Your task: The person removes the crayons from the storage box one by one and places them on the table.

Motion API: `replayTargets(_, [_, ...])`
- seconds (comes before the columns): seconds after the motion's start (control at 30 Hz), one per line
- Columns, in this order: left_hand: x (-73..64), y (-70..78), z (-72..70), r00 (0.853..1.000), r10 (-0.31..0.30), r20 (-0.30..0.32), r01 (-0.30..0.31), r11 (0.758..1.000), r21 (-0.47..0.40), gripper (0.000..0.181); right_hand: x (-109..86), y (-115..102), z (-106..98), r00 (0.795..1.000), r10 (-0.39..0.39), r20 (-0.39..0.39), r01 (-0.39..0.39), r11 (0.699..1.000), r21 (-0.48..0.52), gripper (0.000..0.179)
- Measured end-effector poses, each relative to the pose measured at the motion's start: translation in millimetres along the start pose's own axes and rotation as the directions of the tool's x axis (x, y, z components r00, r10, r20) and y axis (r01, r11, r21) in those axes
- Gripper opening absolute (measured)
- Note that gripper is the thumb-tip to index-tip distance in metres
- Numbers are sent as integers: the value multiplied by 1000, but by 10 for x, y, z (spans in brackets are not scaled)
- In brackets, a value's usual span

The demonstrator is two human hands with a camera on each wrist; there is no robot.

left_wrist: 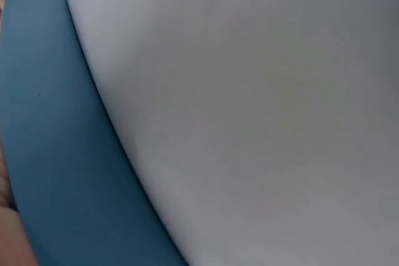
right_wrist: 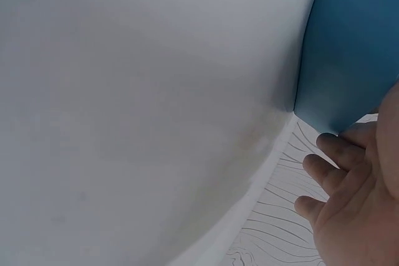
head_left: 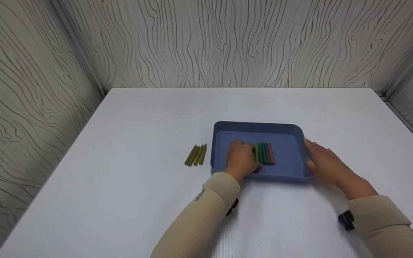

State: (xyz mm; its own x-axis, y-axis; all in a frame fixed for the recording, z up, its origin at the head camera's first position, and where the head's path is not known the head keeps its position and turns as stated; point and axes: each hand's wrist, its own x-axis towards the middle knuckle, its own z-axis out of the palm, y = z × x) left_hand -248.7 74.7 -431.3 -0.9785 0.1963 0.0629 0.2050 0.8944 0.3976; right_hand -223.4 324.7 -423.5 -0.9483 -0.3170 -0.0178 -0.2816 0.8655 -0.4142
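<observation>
A shallow blue tray (head_left: 285,138) sits on the white table. Inside it, green crayons (head_left: 262,153) and a red crayon (head_left: 271,154) lie side by side. My left hand (head_left: 241,157) reaches over the tray's near wall, fingers curled down at a yellow-green crayon (head_left: 256,154) on the left of this row; the hand covers part of it. My right hand (head_left: 330,165) rests against the tray's right wall. In the right wrist view its fingers (right_wrist: 324,172) are loosely spread beside the tray's outer wall (right_wrist: 349,48). The left wrist view shows mostly the outer wall (left_wrist: 68,123).
Several olive-yellow crayons (head_left: 196,154) lie on the table just left of the tray. The white table (head_left: 138,125) reaches back to a wood-grain patterned panel (head_left: 228,43), with another panel (head_left: 20,107) along the left.
</observation>
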Motion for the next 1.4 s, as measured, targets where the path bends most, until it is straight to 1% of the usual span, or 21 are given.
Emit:
replayTargets(0.1, [0, -25, -7, 1000, 5, 1, -5, 998, -56, 39, 1, -6, -4, 1000, 1, 4, -1, 1000, -2, 63])
replayTargets(0.2, [2, -46, -12, 1000, 5, 7, -4, 991, -133, 30, 1, -7, -5, 1000, 7, 11, -7, 1000, 0, 64])
replayTargets(0.27, [7, -52, -17, 1000, 2, 15, 1, 981, -195, 24, 1, -8, -7, 1000, 9, 15, -9, 1000, 0, 63])
replayTargets(0.33, [11, -54, -24, 999, -13, 31, 21, 965, -262, 22, 1, -7, -8, 1000, 8, 10, -8, 1000, 0, 63])
replayTargets(0.4, [16, -50, -35, 998, -35, 48, 48, 949, -311, 22, 1, -9, -10, 1000, 7, 7, -7, 1000, -1, 63])
replayTargets(0.5, [21, -44, -42, 996, -61, 59, 77, 942, -327, 23, 3, -12, -16, 1000, 9, 8, -9, 1000, -4, 63])
replayTargets(0.63, [29, -43, -50, 994, -97, 52, 109, 936, -335, 24, 4, -26, -27, 1000, 15, 10, -15, 1000, -2, 63])
replayTargets(0.77, [30, -48, -66, 988, -140, 66, 154, 909, -387, 24, 5, -32, -25, 1000, 18, 6, -18, 1000, 6, 63])
replayTargets(0.97, [37, -70, -107, 980, -181, 87, 201, 867, -457, 28, 5, -34, -21, 1000, 27, 7, -27, 1000, 3, 64])
replayTargets(1.07, [36, -90, -156, 981, -175, 82, 192, 845, -498, 29, 5, -34, -20, 999, 29, 13, -29, 1000, 1, 64])
replayTargets(1.27, [22, -191, -331, 993, -111, 27, 107, 815, -569, 30, -7, -51, -29, 999, 35, 23, -35, 999, -4, 64])
replayTargets(1.4, [-5, -325, -495, 997, -80, -22, 52, 810, -584, 31, -5, -42, -34, 1000, 26, 14, -26, 1000, -10, 64])
